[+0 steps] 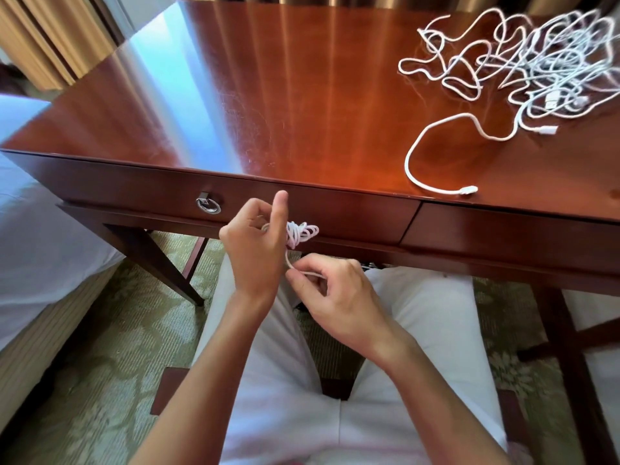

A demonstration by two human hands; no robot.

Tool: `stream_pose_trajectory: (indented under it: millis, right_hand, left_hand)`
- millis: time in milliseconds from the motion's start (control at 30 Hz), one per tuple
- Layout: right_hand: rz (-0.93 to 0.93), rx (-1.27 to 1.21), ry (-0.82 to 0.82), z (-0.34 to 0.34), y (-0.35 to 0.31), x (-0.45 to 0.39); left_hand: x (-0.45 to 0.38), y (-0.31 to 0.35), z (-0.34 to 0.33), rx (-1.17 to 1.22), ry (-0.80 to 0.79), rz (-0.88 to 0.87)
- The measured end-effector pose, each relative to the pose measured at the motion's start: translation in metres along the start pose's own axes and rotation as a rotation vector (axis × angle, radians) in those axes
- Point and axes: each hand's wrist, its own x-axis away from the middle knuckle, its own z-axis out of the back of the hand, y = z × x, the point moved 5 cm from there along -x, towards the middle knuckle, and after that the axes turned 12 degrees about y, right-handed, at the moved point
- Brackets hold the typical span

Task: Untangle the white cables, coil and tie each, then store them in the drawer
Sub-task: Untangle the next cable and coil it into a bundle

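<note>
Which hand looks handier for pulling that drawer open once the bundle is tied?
Left, probably. The left hand, holding the coiled cable, sits beside the drawer's ring handle; the right hand pinches the loose cable end, farther away.

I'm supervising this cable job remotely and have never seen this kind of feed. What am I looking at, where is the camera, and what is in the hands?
There is no machine here: a seated person works with bare hands, and the single camera sits on their head, looking down and forward. The left hand holds a small coiled cable in front of the shut drawer, forefinger sticking up. The right hand pinches the loose end of that same cable, apparently to tie it. On the wooden desk, far right, lies a tangled pile of white cables, with one strand trailing toward the desk's near edge. The drawer's ring handle is untouched.
</note>
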Motion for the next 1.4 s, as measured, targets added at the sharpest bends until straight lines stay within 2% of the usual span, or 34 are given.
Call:
stream_pose_trajectory:
  millis: [100,167,233,400,467,533,600,767,900,1000,1133,1267,1333,1400]
  right_hand:
    - [0.133,0.152,-0.006,0.013,-0.009,-0.008]
    - [0.199,0.200,0.000,0.023,-0.014,-0.015]
    - [0.219,0.204,0.025,0.036,-0.016,-0.025]
    - [0.224,0.048,0.020,0.049,0.000,-0.044]
    - [0.211,0.007,0.043,0.042,0.011,-0.041]
    - [0.196,-0.007,0.048,0.031,0.016,-0.034]
    - [0.190,0.024,0.036,0.017,0.017,-0.026]
    - [0.196,0.133,0.011,0.006,0.016,-0.011]
    - [0.233,0.241,-0.006,0.013,0.000,-0.007]
    - [0.208,0.039,0.075,0.035,-0.017,-0.012]
    - [-0.111,-0.507,0.131,0.047,-0.016,-0.026]
    - [-0.326,-0.771,0.238,0.046,0.009,-0.039]
    - [-0.347,-0.796,0.253,0.042,0.016,-0.039]
    - [-0.287,-0.718,0.261,0.035,0.018,-0.035]
  left_hand:
    - [0.005,0.005,-0.003,-0.104,-0.090,-0.191]
    - [0.006,0.005,-0.005,-0.096,-0.162,-0.238]
    - [0.005,0.003,-0.007,-0.044,-0.231,-0.214]
    - [0.011,0.010,-0.005,0.231,-0.462,0.020]
    - [0.013,0.015,-0.005,0.297,-0.415,0.105]
    - [0.013,0.018,-0.007,0.360,-0.298,0.205]
    - [0.012,0.020,-0.008,0.373,-0.180,0.236]
    - [0.006,0.013,-0.003,0.259,0.062,0.210]
    - [0.004,0.008,-0.003,0.059,0.033,0.034]
    - [0.006,0.007,-0.005,-0.029,-0.086,-0.091]
    - [0.010,0.010,-0.011,0.027,-0.233,-0.117]
    - [0.017,0.022,-0.011,0.229,-0.328,0.041]
    - [0.017,0.025,-0.008,0.280,-0.289,0.119]
    - [0.015,0.025,-0.007,0.299,-0.212,0.201]
